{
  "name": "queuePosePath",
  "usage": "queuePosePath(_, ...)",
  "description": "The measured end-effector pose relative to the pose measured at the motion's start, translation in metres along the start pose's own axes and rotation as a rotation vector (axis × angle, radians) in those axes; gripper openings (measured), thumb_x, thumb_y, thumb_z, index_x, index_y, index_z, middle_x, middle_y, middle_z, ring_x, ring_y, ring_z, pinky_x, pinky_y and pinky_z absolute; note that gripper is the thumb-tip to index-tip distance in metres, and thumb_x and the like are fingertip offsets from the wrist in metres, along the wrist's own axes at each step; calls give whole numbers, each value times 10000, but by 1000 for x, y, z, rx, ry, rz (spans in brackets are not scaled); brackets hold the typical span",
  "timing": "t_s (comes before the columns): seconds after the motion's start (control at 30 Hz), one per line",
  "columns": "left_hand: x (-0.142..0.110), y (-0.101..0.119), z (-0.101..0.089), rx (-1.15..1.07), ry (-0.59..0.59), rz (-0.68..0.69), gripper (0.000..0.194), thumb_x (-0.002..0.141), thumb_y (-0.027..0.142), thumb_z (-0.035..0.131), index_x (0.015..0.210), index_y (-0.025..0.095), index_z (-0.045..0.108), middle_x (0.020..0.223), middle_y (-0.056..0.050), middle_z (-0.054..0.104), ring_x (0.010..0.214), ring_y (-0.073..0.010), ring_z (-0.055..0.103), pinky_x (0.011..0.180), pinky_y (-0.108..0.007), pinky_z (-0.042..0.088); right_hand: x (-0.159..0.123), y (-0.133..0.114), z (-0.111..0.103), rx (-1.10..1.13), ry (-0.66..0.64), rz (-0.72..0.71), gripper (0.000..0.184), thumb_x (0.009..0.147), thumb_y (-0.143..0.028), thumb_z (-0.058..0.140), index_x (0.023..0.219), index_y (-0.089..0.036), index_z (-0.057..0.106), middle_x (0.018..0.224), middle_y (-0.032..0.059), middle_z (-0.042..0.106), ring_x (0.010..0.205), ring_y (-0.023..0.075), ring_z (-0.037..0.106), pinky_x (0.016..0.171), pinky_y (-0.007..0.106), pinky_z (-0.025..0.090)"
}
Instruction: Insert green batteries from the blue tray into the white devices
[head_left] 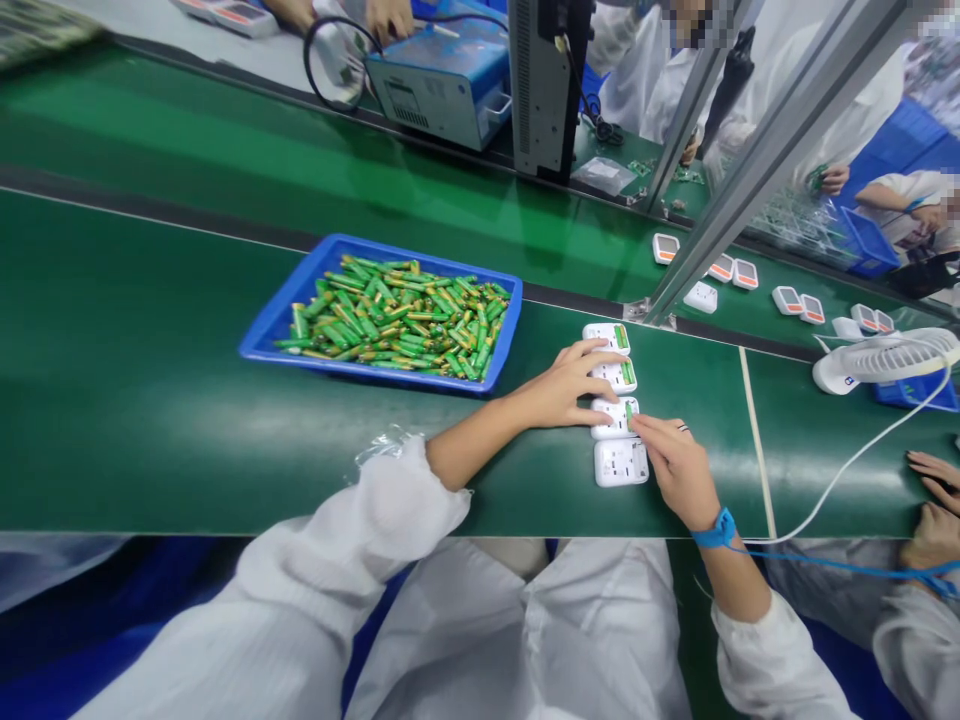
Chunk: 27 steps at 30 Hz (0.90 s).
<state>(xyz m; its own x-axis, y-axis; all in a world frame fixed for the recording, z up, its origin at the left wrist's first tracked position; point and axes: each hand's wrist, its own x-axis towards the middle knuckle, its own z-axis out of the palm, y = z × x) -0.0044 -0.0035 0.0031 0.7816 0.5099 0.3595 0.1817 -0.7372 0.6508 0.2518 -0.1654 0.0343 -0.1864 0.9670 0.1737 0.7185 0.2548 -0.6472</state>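
Several small white devices lie in a row on the green belt (pixel 150 400), backs up. The two far ones (pixel 609 338) have green batteries in their compartments. My left hand (pixel 566 385) lies flat across the middle devices, fingers stretched out. My right hand (pixel 675 460) pinches a green battery (pixel 628 413) at the third device (pixel 613 418). The nearest device (pixel 621 463) shows an empty compartment. A blue strap (pixel 716 530) with a cord is on my right wrist.
A blue tray (pixel 270 325) heaped with green batteries sits left of my hands. A white fan (pixel 885 358) and a co-worker's hands (pixel 934 500) are at the right. More white devices (pixel 731 270), a blue machine (pixel 442 85) and other workers lie beyond a metal post (pixel 750 170).
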Motion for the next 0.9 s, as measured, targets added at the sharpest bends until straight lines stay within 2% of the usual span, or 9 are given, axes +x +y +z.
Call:
queuePosePath(0.1, 1, 0, -1, -1, -7, 10, 230, 928, 447, 918, 1099, 297, 888, 1700, -95, 572, 1675, -459, 322, 1344, -721, 282, 3, 6, -1, -47, -36, -21, 462, 1113, -208, 498, 1414, -341, 822, 1477, 59, 783, 1286, 298, 744, 1098, 498, 607)
queuePosePath(0.23, 1, 1, -2, -2, -6, 1, 230, 921, 452, 922, 1079, 290, 884, 1701, -94, 571, 1685, -461, 308, 1349, -722, 270, 5, 9, 2, 33, -21, -8, 394, 1113, -259, 540, 1359, -330, 839, 1474, 77, 774, 1321, 302, 731, 1161, 510, 577)
queuePosePath(0.4, 1, -2, -1, -17, 17, 1, 222, 895, 423, 947, 1077, 308, 892, 1701, -80, 574, 1682, -473, 307, 1349, -740, 253, 3, 9, 8, 262, 203, 183, 220, 1037, -387, 737, 1201, -281, 839, 1278, 115, 783, 1069, 266, 762, 968, 425, 657)
queuePosePath(0.5, 1, -3, 0, -26, 23, -2, 218, 883, 414, 958, 1069, 319, 900, 1699, -72, 575, 1679, -468, 310, 1355, -736, 248, 4, 10, 9, 357, 275, 258, 186, 998, -414, 774, 1100, -266, 822, 1170, 100, 787, 1109, 272, 749, 977, 411, 654)
queuePosePath(0.73, 0, -3, -1, -22, 9, -17, 229, 893, 431, 948, 1082, 313, 897, 1707, -71, 564, 1682, -473, 299, 1356, -737, 249, 8, 12, 5, 504, 198, 350, 267, 965, -443, 814, 1158, -257, 816, 1185, 80, 840, 1130, 269, 786, 1054, 429, 642)
queuePosePath(0.9, -2, 2, -2, -12, 24, 10, 259, 902, 439, 936, 1114, 299, 885, 1726, -86, 542, 1686, -476, 293, 1362, -743, 246, 17, 11, -5, 429, 197, 347, 218, 960, -442, 827, 1066, -252, 829, 1140, 85, 853, 1086, 274, 793, 1012, 433, 649)
